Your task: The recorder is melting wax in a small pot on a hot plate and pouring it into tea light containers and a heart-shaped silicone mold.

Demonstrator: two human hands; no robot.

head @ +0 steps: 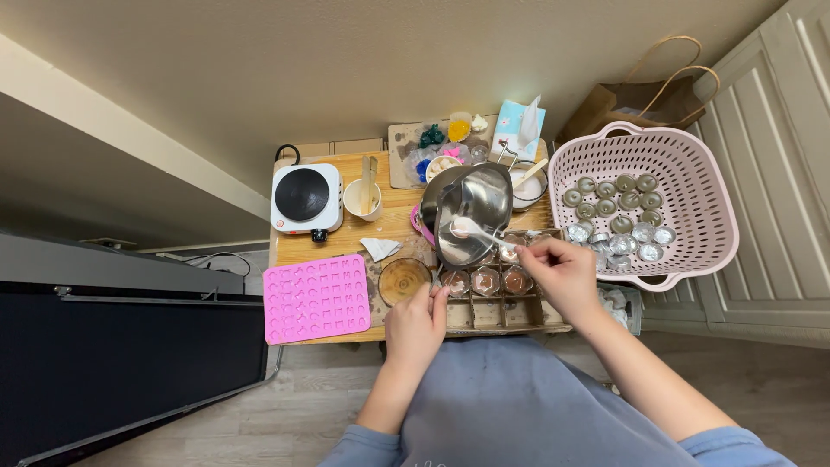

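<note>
**Tilted metal pot over the tray of little cups**

L to R across the small wooden table [341, 242]:

- Pink silicone mould [316, 297] at the front-left corner, cavities look empty. White hot plate [304, 198] behind it at 12 o'clock; paper cup [361, 199] w/ a stick just R of that.
- Left hand [415, 324], fingers curled narrow, at the front edge of the divided tray [497, 298], near the round glass dish [402, 278] at its 11 o'clock. Can't tell if it grips anything or only steadies the tray.
- Metal pot [471, 212] is tipped up on edge, mouth facing the camera, above the tray at 12 o'clock.
- Right hand [566, 272] pinched shut on a white spoon [474, 229], bowl end inside the pot.
- Pink basket [644, 203] off the table's R side, holding a cluster of small metal cups.

Progress, judged: about three cups in the tray's near row [486, 280] show brownish fill; other compartments partly hidden by pot and hand. Basket cups look empty, so most work seems left.

Room: table is crowded; tray sits at the front edge, close to the lap. Clutter of coloured bits and a tissue box [517, 130] at the back. Free surface only btwn mould and hot plate. Wall behind, dark cabinet at 9 o'clock, white panelling at 3.
</note>
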